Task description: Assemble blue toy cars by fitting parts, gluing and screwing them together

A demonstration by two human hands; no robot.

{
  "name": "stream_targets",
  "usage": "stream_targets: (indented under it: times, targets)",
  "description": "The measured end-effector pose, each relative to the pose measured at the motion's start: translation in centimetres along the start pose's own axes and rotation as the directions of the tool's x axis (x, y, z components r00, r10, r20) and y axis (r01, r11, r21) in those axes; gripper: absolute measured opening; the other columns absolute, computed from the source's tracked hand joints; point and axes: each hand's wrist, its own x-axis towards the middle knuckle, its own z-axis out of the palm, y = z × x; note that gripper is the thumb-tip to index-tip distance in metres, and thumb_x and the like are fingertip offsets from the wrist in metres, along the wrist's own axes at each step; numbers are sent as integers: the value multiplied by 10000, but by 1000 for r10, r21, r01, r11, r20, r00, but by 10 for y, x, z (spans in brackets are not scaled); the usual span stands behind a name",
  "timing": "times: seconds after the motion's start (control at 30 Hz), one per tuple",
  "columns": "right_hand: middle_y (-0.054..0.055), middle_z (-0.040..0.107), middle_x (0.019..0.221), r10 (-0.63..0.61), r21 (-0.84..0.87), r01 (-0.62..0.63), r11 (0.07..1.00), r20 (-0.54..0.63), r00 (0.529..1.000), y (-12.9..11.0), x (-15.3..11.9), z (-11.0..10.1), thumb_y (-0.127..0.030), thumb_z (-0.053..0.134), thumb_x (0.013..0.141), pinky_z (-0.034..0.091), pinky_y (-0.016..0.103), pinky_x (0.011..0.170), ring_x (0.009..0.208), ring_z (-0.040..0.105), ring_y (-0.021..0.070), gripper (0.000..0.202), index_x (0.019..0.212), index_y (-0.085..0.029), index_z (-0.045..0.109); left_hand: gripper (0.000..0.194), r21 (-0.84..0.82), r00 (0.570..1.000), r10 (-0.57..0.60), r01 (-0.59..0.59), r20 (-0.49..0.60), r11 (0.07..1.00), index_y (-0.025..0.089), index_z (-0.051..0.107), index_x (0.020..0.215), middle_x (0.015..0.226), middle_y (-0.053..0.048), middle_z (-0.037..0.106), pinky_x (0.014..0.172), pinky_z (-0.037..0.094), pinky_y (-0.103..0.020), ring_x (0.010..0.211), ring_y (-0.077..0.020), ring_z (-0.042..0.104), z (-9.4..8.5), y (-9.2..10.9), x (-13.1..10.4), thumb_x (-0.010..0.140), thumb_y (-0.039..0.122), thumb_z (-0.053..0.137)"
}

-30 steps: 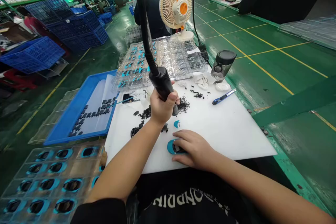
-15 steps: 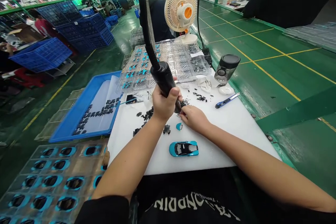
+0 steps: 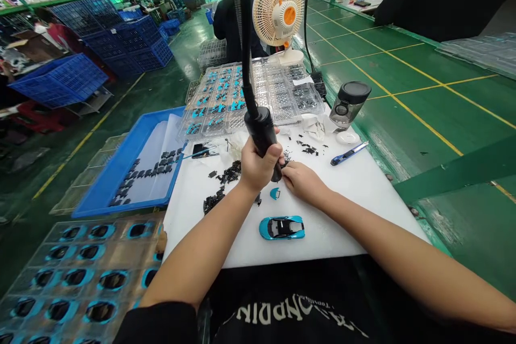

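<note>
My left hand (image 3: 260, 164) is wrapped round a black cylindrical power screwdriver (image 3: 261, 131), held upright with a dark hose or cable rising from its top. Its lower tip is beside my right hand (image 3: 302, 180), whose fingers are pinched together near a pile of tiny dark screws (image 3: 287, 157); what they hold is too small to tell. Below the hands, a small blue part (image 3: 274, 193) and a blue toy car body (image 3: 282, 228) lie on the white work surface (image 3: 322, 236). Black parts (image 3: 231, 172) are heaped left of my left hand.
Clear trays of parts (image 3: 221, 97) and a fan (image 3: 278, 11) stand behind. At the right are a lidded jar (image 3: 350, 105) and a blue cutter knife (image 3: 349, 153). A blue bin (image 3: 133, 172) and a tray of car bodies (image 3: 80, 279) are at the left.
My left hand and the screwdriver have moved slightly right and down, closer to my right hand. My right hand has shifted slightly right.
</note>
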Motion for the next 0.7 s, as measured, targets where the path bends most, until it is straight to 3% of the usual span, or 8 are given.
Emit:
stream_targets:
  times: [0.23,0.37,0.7]
  targets:
    - [114,569,973,-64,82,71,994,-78,995,-5,-9,-3,-108,656,796,483,366,783,883,563,252,244,1040,-128,661,521,-32,997,76,-75,16,997,176,563,1065,618,40,587,500,488,-227,485,-96,569,2,13,1,753,567,710]
    - [85,580,897,-82,156,103,982,-136,987,-6,-9,-1,-131,633,842,470,364,751,839,559,236,65,866,-164,684,542,-42,995,95,-94,20,995,186,574,1047,605,43,588,488,475,-220,473,-92,559,6,22,4,735,611,701]
    - [-4,529,779,11,417,91,904,-237,972,-15,-16,-10,-164,726,779,431,265,624,693,509,148,185,718,-198,555,535,-98,983,167,-160,71,982,200,579,1057,621,40,578,511,494,-239,484,-94,559,14,44,0,774,652,635]
